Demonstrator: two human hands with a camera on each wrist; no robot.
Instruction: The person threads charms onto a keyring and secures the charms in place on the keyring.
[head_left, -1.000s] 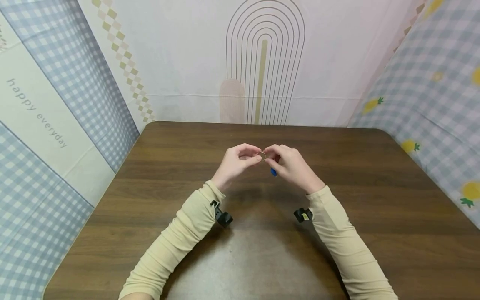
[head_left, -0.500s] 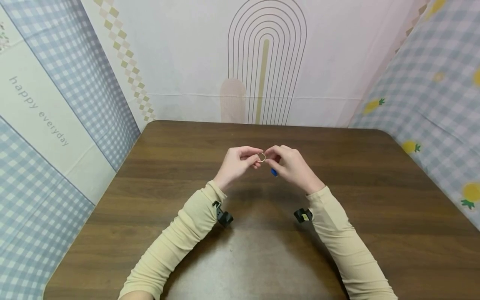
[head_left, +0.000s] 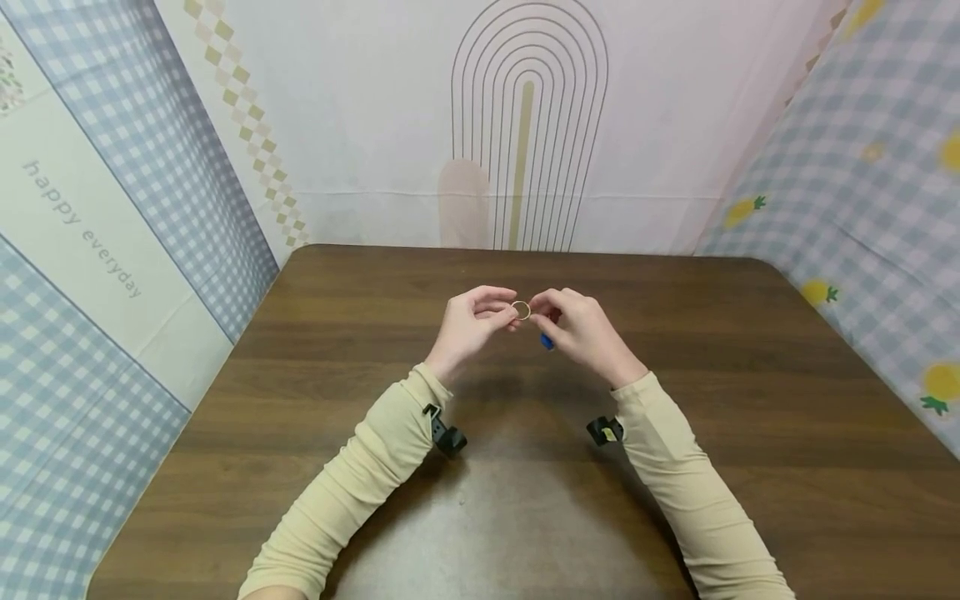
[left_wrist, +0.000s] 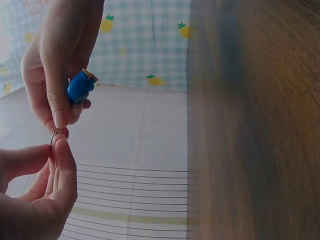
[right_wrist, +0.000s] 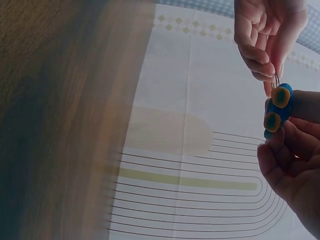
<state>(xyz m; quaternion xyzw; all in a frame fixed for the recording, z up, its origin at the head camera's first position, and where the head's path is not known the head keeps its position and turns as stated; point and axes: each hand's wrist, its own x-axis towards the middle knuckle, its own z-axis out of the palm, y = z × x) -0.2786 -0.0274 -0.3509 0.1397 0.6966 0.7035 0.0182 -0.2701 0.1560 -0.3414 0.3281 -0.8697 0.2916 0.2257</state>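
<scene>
Between the two hands, above the table, is a thin metal key ring (head_left: 529, 312) belonging to a keychain with a small blue charm (head_left: 547, 342). My left hand (head_left: 463, 332) pinches the ring's left side with thumb and fingers. On the other side, my right hand (head_left: 583, 332) grips the keychain, its fingertips close to the ring. The charm hangs below the right fingers in the head view. Seen from the right wrist, the blue charm (right_wrist: 285, 111) bears two orange ovals with green centres. In the left wrist view the ring (left_wrist: 52, 138) appears edge-on between the fingertips.
A brown wooden table (head_left: 360, 300) spreads under both arms. Behind it hangs a white cloth (head_left: 375, 125) with arch lines, and checked cloths (head_left: 825, 208) flank the sides. Small black cameras (head_left: 448, 437) are strapped to both wrists.
The left fingers have shifted a little on the ring, and the index fingertip has lifted slightly from it. More of the ring's circle shows now. The right hand has hardly moved.
</scene>
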